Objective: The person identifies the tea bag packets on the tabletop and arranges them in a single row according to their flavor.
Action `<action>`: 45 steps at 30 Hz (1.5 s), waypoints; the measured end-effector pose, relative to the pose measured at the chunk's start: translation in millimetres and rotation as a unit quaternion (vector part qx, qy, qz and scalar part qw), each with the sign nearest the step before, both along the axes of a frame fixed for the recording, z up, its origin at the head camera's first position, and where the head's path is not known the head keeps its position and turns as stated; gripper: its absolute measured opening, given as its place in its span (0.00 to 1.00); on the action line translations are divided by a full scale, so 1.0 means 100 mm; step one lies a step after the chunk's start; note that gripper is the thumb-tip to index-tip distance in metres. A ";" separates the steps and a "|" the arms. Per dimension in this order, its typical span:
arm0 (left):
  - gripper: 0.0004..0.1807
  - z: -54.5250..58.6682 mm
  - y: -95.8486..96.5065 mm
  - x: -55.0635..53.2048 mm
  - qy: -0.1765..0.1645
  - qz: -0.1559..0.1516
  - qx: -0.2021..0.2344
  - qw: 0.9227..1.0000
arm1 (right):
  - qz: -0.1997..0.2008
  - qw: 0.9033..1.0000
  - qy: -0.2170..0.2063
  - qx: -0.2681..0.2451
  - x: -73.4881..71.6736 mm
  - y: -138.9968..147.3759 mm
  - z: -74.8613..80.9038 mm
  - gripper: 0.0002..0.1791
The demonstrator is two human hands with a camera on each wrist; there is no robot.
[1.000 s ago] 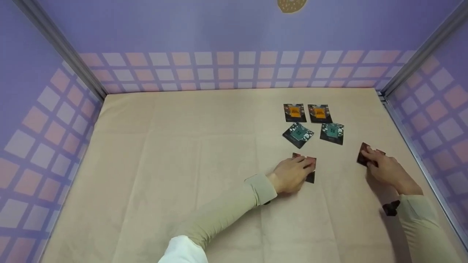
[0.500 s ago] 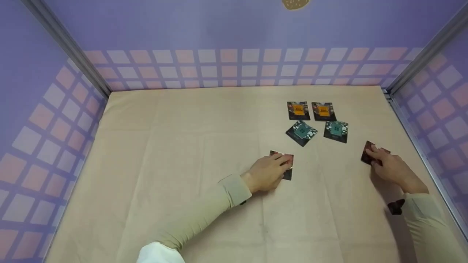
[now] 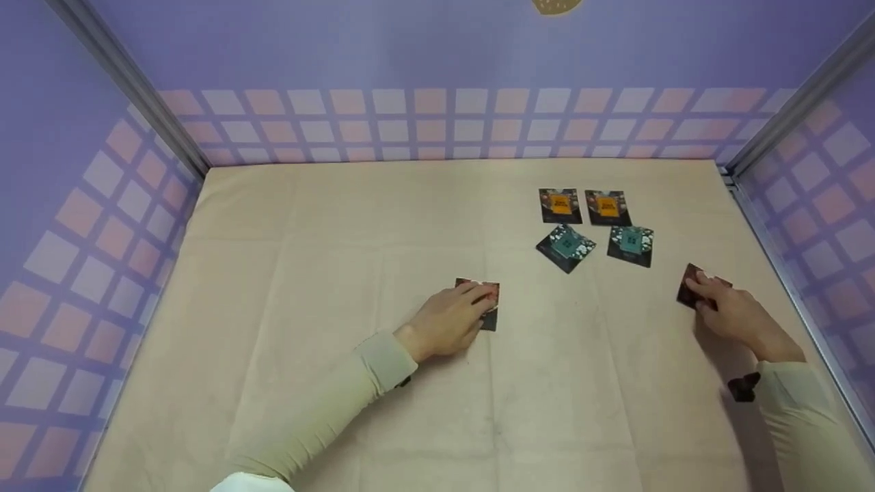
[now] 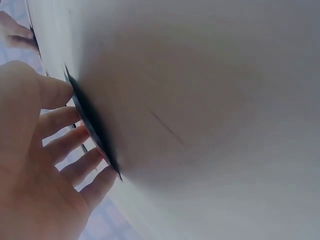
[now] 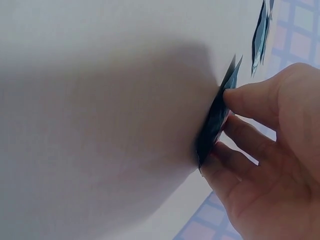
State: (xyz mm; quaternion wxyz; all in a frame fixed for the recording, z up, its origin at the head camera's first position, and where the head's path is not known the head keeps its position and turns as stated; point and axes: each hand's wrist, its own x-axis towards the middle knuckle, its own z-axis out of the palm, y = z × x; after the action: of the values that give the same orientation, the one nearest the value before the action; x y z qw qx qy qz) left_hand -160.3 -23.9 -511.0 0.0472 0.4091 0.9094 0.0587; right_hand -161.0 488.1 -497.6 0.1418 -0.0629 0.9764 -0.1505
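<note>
Near the middle of the table, my left hand (image 3: pixel 448 321) holds a small flat red and black sachet (image 3: pixel 490 321) low against the cloth. Its thumb and fingertips are spread along the dark sachet (image 4: pixel 95 124) in the left wrist view. At the far right, my right hand (image 3: pixel 735 314) grips another dark red sachet (image 3: pixel 685 292), thumb at one end and fingers over its top. That sachet (image 5: pixel 214 125) appears edge-on in the right wrist view. The hands partly cover both sachets.
Two black and orange sachets (image 3: pixel 560 206) (image 3: pixel 608 207) lie side by side at the back right. Two green and black ones (image 3: pixel 566 247) (image 3: pixel 631 246) lie in front of them, the left one turned askew. Checkered panels (image 3: pixel 431 130) border the cream cloth (image 3: pixel 328 225).
My left hand has carried its sachet leftward, away from the green sachets. The right hand has stayed on its sachet at the far right. The head view has shifted slightly.
</note>
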 end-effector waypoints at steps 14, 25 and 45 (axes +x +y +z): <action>0.22 -0.07 -0.64 0.09 -0.015 0.067 0.060 0.996 | 0.009 1.000 0.011 -0.005 0.08 0.03 -0.04 0.30; 0.23 -0.12 -1.12 0.24 -0.002 0.106 0.131 0.986 | 0.021 0.999 0.031 0.002 0.06 0.01 -0.04 0.30; 0.24 -0.12 -1.83 0.43 0.021 0.170 0.126 0.977 | 0.032 0.998 0.054 -0.008 0.03 -0.01 -0.05 0.30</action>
State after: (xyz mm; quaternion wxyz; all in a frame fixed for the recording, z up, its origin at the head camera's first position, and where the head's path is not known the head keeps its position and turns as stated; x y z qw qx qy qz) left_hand -117.4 -207.0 -522.8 -0.0348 0.2525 0.9518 0.1709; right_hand -158.0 487.2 -503.0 0.0935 -0.1037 0.9787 -0.1503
